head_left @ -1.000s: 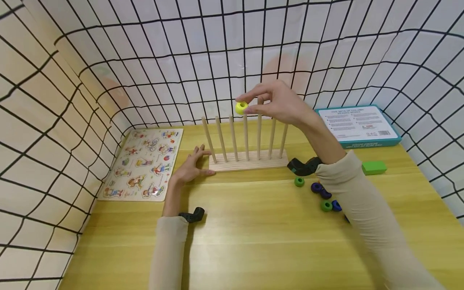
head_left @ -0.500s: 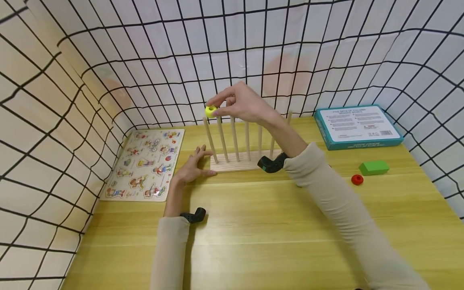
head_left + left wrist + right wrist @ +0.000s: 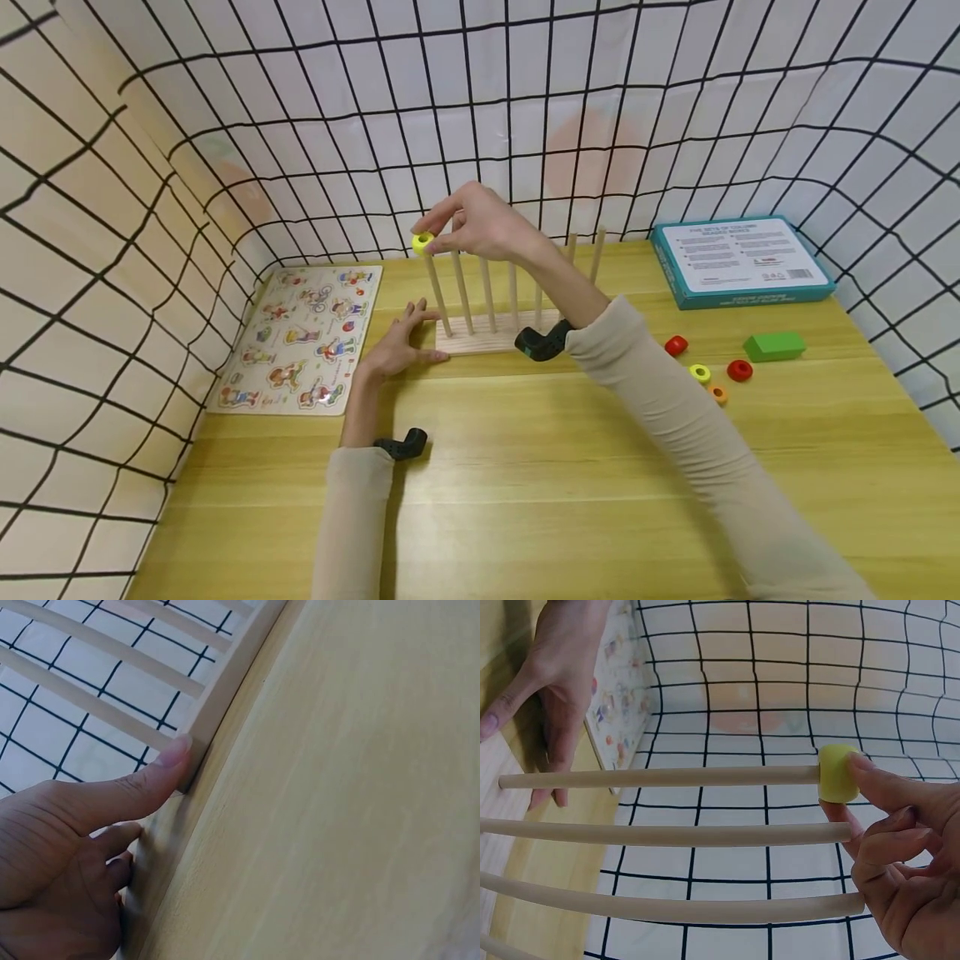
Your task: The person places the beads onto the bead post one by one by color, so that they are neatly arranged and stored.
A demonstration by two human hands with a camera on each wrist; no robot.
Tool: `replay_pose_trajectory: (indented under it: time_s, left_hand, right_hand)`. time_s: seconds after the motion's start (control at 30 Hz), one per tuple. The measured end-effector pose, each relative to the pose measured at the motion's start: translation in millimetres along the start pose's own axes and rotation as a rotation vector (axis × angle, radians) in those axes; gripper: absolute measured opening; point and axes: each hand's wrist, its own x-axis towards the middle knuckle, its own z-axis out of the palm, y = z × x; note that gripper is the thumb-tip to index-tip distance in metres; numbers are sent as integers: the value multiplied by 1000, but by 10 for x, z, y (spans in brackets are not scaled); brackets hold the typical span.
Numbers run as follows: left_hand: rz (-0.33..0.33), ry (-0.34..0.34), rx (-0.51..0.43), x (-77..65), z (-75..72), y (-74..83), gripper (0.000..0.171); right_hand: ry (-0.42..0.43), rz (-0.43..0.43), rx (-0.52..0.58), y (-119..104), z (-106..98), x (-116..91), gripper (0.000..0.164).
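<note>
With the right hand point(image 3: 491, 227), pinches a yellow ring-shaped bead point(image 3: 423, 244) atop the leftmost pale wooden rod point(image 3: 437, 292); with the left hand point(image 3: 392, 348) spread, touches the flat wooden base point(image 3: 481, 342).

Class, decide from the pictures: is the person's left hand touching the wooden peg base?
Touching. The left wrist view shows the thumb of the left hand against the end of the wooden peg base, with no gap visible.
</note>
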Motion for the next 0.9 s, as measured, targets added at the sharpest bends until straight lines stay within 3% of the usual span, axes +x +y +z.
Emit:
replay_pose_trajectory:
  time_s: [0.3,0.47,0.73,0.9]
  left_hand:
    - [8,-6,-8,4,33,14,74]
    - [3,-13,-2,15,50,21,74]
    - [12,-13,-3,-9,41,40,76]
    - [-4,-3,-5,-25,10,20,75]
  right_hand:
    - [15,23,-46,12,-17,-31,30]
    - [62,0,-69,19,-98,-164,31]
    - [192,-49,-66,180,-453,-770,32]
    - [301,10,-80,422,-733,-1333,29]
